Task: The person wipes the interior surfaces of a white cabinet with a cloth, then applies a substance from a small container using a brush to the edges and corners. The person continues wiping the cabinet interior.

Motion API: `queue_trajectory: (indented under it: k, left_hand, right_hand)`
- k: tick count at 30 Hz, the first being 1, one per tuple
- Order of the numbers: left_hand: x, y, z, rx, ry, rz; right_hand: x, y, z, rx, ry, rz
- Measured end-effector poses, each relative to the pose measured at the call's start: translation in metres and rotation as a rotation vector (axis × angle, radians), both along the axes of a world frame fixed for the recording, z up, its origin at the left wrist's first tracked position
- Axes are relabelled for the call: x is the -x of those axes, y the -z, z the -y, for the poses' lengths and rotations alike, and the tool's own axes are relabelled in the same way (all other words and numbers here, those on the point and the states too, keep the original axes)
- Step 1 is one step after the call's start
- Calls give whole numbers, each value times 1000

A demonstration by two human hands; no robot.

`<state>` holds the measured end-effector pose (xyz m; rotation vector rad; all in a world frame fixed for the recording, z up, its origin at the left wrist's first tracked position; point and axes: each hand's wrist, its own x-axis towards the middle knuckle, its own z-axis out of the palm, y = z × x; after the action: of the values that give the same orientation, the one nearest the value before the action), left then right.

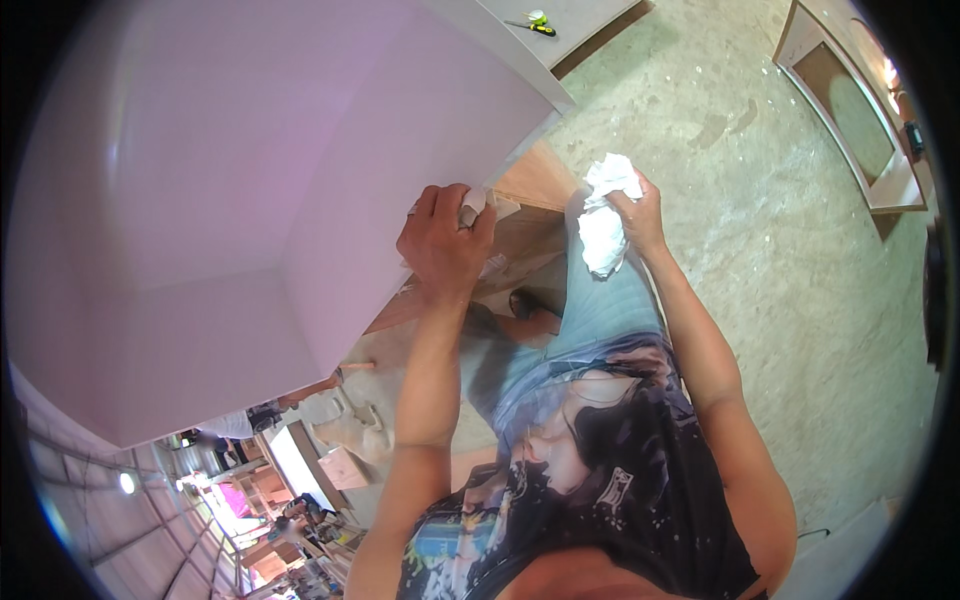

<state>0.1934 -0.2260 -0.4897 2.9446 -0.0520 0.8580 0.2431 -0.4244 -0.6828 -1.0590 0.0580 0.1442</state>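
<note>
A large open box or cabinet with smooth pale pinkish-white inner panels (352, 150) fills the left half of the view. At its near edge, my left hand (448, 236) has its fingers curled around a small white piece (472, 207); its material is unclear, and the palm is hidden. A crumpled white cloth or paper wad (603, 238) is gripped in my right hand (641, 214), above my right thigh and apart from the cabinet. Bare plywood (536, 176) shows on the outside, below the cabinet's edge.
On a grey panel (581, 19) at the top lie a yellow-and-black-handled tool (541, 30) and a small white-and-green item (536, 16). A framed wooden piece (855, 120) stands on the concrete floor (795, 315). Lower left, a dog (360, 431) lies near boards; people are farther back.
</note>
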Motion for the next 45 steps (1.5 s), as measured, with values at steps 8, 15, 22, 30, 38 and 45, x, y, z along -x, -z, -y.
queue_trajectory:
  k: [8, 15, 22, 30, 38, 45]
  left_hand:
    - [-17, -2, 20, 4, -84, 6]
    - [-12, 8, 17, 27, -59, 69]
    - [-10, 10, 13, -7, -50, 76]
    - [-10, 10, 17, -9, -57, 57]
    - [-12, 12, 22, -9, -34, 57]
    - [-29, 7, 41, -32, -50, 29]
  right_hand:
    - [1, 5, -2, -23, -10, -12]
    - [0, 2, 0, -16, 4, -4]
    - [-1, -5, -1, -1, -22, 17]
    - [2, -7, -4, 1, -28, 62]
    - [2, 0, -6, -39, -72, 47]
    - [1, -13, -8, -70, -63, 25]
